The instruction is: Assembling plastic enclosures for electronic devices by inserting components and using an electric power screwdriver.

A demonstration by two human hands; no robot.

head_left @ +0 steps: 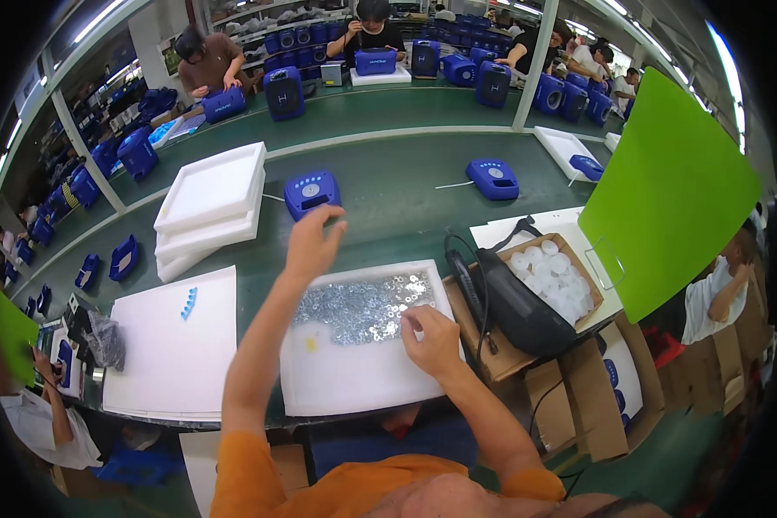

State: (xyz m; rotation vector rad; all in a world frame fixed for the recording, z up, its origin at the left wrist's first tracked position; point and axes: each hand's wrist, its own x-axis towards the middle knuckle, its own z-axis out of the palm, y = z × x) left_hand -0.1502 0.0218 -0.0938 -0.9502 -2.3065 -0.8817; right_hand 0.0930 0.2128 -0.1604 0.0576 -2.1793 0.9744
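A white foam tray (354, 380) lies in front of me with a heap of small silver washers (363, 306) spread over its far half. My right hand (432, 338) rests on the tray at the heap's right edge, fingers pinched on small washers. My left hand (312, 244) is raised above the tray's far edge, fingers loosely apart, holding nothing I can see. Just beyond that hand a blue device housing (311, 192) sits on the green belt.
A stack of white foam trays (209, 207) and a flat white foam sheet (174, 350) lie to the left. A black tool (518, 306) and a cardboard box of white round parts (554, 274) stand on the right beside a green panel (669, 194). Other people work nearby.
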